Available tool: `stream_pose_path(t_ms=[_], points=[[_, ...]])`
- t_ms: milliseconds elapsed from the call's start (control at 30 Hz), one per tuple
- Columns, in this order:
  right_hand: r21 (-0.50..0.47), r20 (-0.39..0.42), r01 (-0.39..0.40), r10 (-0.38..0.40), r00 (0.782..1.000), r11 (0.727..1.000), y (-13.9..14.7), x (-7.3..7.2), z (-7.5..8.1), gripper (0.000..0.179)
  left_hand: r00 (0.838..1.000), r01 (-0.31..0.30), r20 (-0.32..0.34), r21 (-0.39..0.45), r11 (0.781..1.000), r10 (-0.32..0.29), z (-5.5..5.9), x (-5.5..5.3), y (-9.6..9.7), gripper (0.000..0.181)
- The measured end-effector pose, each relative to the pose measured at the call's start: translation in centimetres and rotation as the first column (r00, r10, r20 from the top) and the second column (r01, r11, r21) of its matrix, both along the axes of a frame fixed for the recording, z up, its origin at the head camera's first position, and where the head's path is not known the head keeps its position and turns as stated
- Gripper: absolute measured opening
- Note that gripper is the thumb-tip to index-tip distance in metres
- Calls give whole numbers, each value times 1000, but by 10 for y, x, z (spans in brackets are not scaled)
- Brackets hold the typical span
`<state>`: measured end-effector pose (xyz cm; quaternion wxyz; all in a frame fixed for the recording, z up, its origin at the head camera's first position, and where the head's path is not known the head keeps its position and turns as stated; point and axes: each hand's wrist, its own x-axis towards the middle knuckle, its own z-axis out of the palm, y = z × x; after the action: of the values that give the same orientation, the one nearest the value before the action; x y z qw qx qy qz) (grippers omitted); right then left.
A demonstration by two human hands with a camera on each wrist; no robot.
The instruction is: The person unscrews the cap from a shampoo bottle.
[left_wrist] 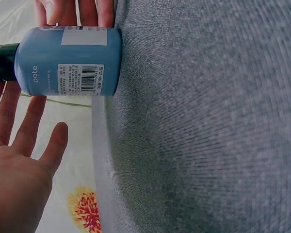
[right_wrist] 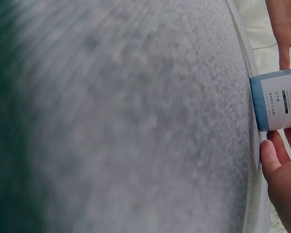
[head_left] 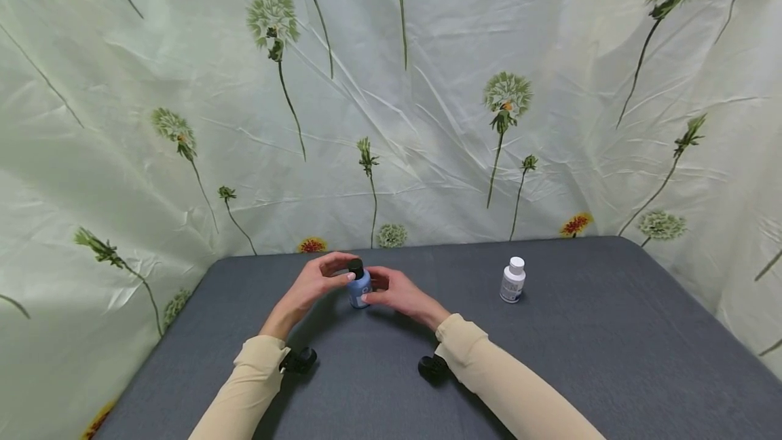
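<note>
Left hand (head_left: 310, 288) pinching blue bottle (head_left: 360, 286) at its dark cap (head_left: 355, 265) | right hand (head_left: 401, 295) gripping the body | white bottle (head_left: 512, 282) stands apart on tabletop (head_left: 586, 352)

Head view looks forward and down from above; both close wrist views share the blue bottle (left_wrist: 68, 60).

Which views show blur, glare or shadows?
Head: sheen on the creased backdrop, soft shadows on the table. Left wrist: blue bottle crisp, a darker patch on the table. Right wrist: left and middle blurred, dark green cast at the left edge.
</note>
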<state>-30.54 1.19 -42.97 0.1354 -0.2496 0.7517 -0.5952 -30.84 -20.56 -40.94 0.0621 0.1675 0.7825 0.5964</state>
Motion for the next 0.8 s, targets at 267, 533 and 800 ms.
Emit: stream_pose_path(t_ms=[267,533,800], points=[[-45,19,8,-7,1000,999,-3,-1,-1,52,1000,-22,2,-13,1000,22,1,0,1,40],[-47,33,11,-10,999,999,-3,-2,-3,51,1000,-26,3,-19,999,26,0,-2,1,41],[-63,4,18,-18,1000,998,-5,-1,-3,50,999,-45,18,-5,999,45,7,4,5,40]])
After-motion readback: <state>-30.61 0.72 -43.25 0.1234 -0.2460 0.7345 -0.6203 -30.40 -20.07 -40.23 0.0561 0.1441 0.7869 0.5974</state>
